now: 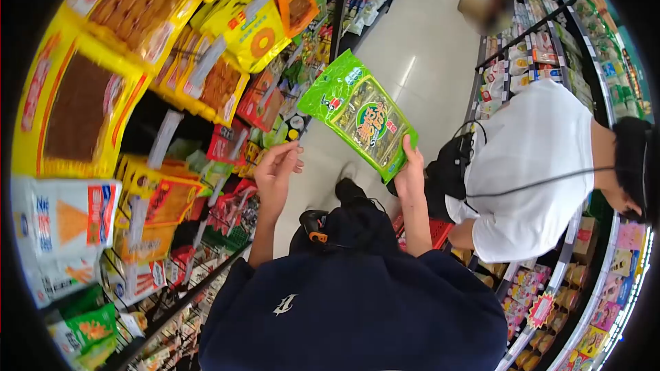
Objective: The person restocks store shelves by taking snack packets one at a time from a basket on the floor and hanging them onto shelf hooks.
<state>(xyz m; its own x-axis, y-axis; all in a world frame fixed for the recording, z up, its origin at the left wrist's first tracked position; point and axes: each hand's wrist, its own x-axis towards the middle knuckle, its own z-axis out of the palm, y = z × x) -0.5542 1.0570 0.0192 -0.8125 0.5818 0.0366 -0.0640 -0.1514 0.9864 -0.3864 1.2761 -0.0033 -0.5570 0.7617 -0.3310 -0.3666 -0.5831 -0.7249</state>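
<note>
Green snack pack (361, 117) is up in front of the body, its near R end in the R hand (411, 172): thumb on the front, fingers mostly hidden, prob. behind. L hand (276, 172) is near the pack but not touching; fingers loosely curled, nothing seen in it. Step in hand, prob.: holding the pack face-up in view. Next move prob. calls for a firm R pinch, as only one end's supported; L is free to steady the far end. Pack looks flat, tilted, w/ bright green borders, clear window, dark-green contents, round logo, small cartoon fig. nr the far end; fine print too small. Outward: L of the L hand, yellow snack bags (265, 38) on a rack; below the R hand, red basket (440, 233), part hidden; R of that, person in white shirt (526, 165).
</note>
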